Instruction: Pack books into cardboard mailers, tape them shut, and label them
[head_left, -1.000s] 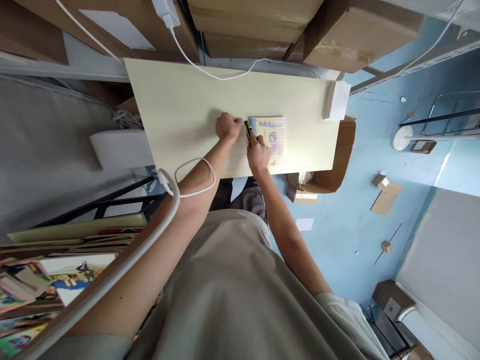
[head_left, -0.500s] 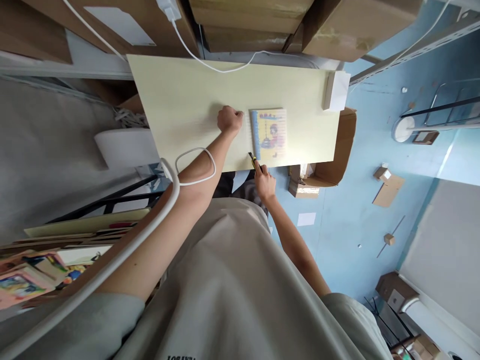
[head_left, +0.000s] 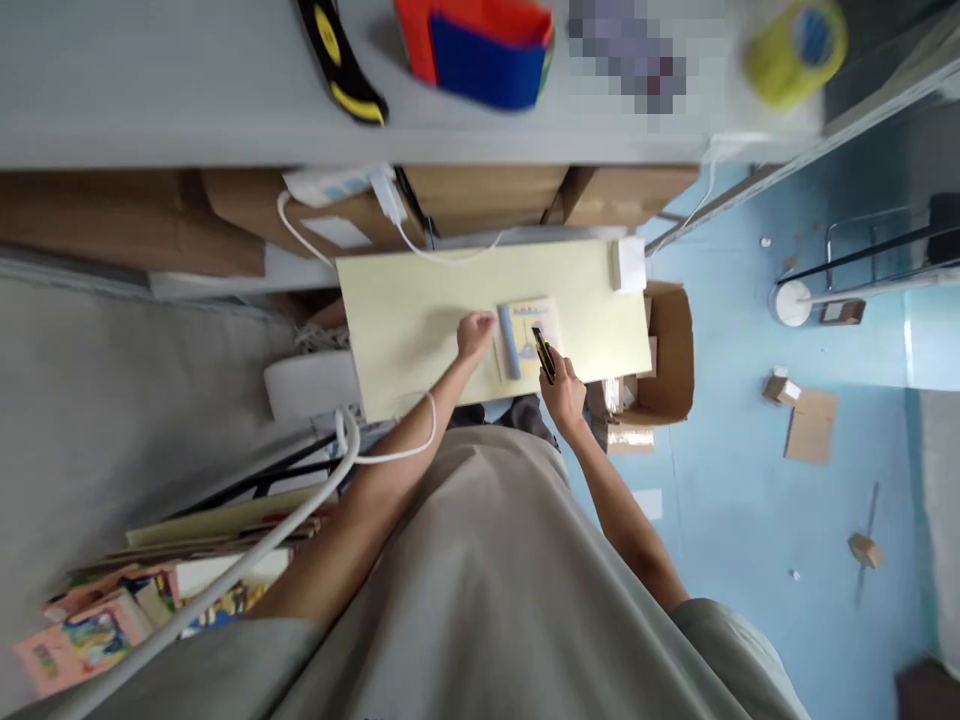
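Note:
A picture book (head_left: 523,318) with a blue spine lies on the pale yellow board (head_left: 409,290); a thin pale strip shows along its left side. Just left of the book is my left hand (head_left: 475,335), its fingers curled together. What they hold, if anything, is too small to make out. My right hand (head_left: 564,395) grips a black and yellow utility knife (head_left: 545,357). The knife points up and left, above the lower right part of the book; whether it touches the cover I cannot tell.
A white box (head_left: 628,265) sits at the board's far right corner. Above, a grey shelf (head_left: 187,90) carries another utility knife (head_left: 337,60), a red and blue holder (head_left: 480,55) and yellow tape (head_left: 787,60). An open carton (head_left: 671,350) stands right; a white cable (head_left: 405,455) crosses my left arm.
My right hand has raised the utility knife from the board's near edge to over the book. The view has tilted up, bringing the grey shelf into sight. My left hand stays beside the book.

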